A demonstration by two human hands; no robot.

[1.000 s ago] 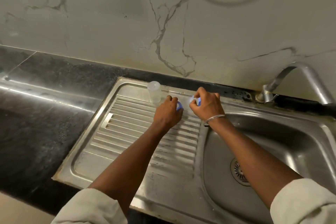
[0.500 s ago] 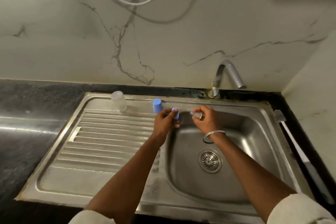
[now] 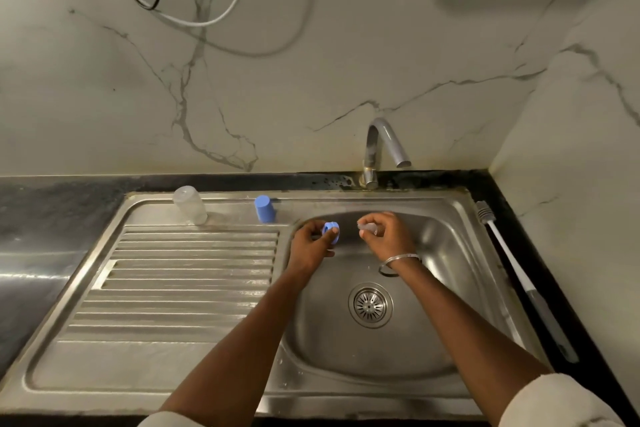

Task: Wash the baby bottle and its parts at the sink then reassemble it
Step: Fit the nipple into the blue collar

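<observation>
Left of the basin (image 3: pixel 450 288), the clear bottle (image 3: pixel 189 205) and blue cap (image 3: pixel 265 208) stand on the drainboard (image 3: pixel 173 288). Over the basin, the left hand (image 3: pixel 310 246) pinches the blue collar ring (image 3: pixel 330 229) and the right hand (image 3: pixel 388 236) pinches the clear teat (image 3: pixel 367 227). A slack pinch could drop either part toward the basin's drain (image 3: pixel 370 304).

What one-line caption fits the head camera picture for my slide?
Above the sink, left hand holds a blue ring, right hand a clear teat; bottle and blue cap stand on the drainboard.
</observation>
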